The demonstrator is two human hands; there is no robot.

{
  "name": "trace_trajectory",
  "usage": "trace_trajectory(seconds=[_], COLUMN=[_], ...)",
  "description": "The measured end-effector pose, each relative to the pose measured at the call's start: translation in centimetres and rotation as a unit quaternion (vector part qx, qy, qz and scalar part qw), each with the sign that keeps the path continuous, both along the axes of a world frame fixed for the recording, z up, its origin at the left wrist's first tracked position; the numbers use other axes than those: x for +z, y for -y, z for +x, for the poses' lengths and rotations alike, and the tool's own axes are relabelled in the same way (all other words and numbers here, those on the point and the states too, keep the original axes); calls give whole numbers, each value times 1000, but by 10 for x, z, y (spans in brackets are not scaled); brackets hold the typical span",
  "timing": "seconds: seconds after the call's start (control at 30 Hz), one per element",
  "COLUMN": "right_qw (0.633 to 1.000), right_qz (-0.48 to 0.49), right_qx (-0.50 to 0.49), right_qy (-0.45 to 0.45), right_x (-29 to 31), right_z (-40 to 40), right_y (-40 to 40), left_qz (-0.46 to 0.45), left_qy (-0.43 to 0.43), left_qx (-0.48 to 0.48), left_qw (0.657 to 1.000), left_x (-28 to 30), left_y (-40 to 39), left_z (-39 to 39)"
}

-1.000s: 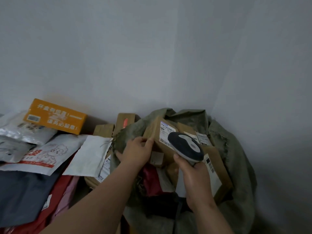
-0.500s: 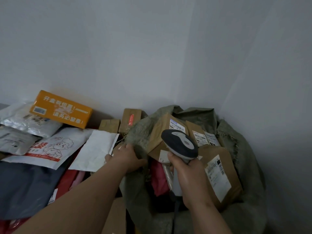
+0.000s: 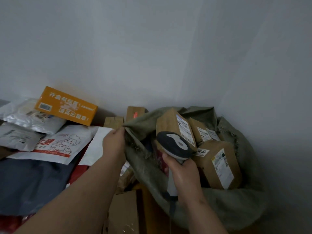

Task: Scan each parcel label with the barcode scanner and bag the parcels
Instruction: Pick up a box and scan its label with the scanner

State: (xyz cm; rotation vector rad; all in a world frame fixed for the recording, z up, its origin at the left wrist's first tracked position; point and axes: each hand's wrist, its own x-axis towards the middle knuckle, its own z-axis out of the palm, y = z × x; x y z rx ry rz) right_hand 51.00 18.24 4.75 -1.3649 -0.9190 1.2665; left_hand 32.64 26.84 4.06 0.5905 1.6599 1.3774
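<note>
My left hand [image 3: 113,144] gripped the sack [image 3: 236,208] rim; my right hand [image 3: 184,176] held the scanner [image 3: 174,146]. Bagging step; next, probably another parcel.

Fingertips of left hand [image 3: 114,142] concealed behind rim of sack [image 3: 236,210]. Scanner [image 3: 173,146] handle mostly covered by right hand [image 3: 184,179]; cable lost in shadow below. Labels on brown parcels [image 3: 217,164] too small and blurred to read. Red item [image 3: 161,154] deep in sack largely obscured, unidentifiable. Dark mailer [image 3: 30,183] and silver pouches [image 3: 18,115] cut off at left edge. Cardboard boxes [image 3: 125,211] cropped at bottom.
</note>
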Motion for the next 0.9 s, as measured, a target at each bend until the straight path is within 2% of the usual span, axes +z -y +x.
trace_trajectory(seconds=[0.03,0.1,0.2,0.27,0.3,0.37,0.43,0.57,0.67,0.73,0.8,0.9], right_qw=[1000,1000,1000,1000,1000,999,999,998,995,991,986,977], right_qz=[-2,-2,-3,-7,-9,-12,-12,-18,-37,-60,-76,-109], right_qx=[-6,-15,-18,-9,-3,11,21,30,48,70,94,112], right_qy=[4,8,18,25,25,33,45,62,83,94,115,147], right_x=[1,2,5,6,6,5,4,2,-3,-12,-23,-42], right_z=[-4,-13,-30,-44,-51,-67,-83,-114,-133,-139,-140,-134], right_y=[2,5,13,20,23,31,39,53,67,77,87,97], left_qz=[27,54,43,-20,-20,-13,9,34,-1,-38,-71,-118], left_qy=[76,156,155,127,150,22,-38,-122,-206,-221,-201,-170], left_qx=[34,83,81,64,57,-35,-82,-49,-62,-93,-128,-228], left_qw=[996,983,984,990,987,999,996,991,977,970,969,951], left_x=[10,24,23,10,0,-10,-17,-23,-32,-40,-53,-74], left_y=[2,5,19,28,35,56,71,99,124,141,158,181], left_z=[-7,-20,-40,-54,-62,-72,-83,-113,-133,-136,-133,-120])
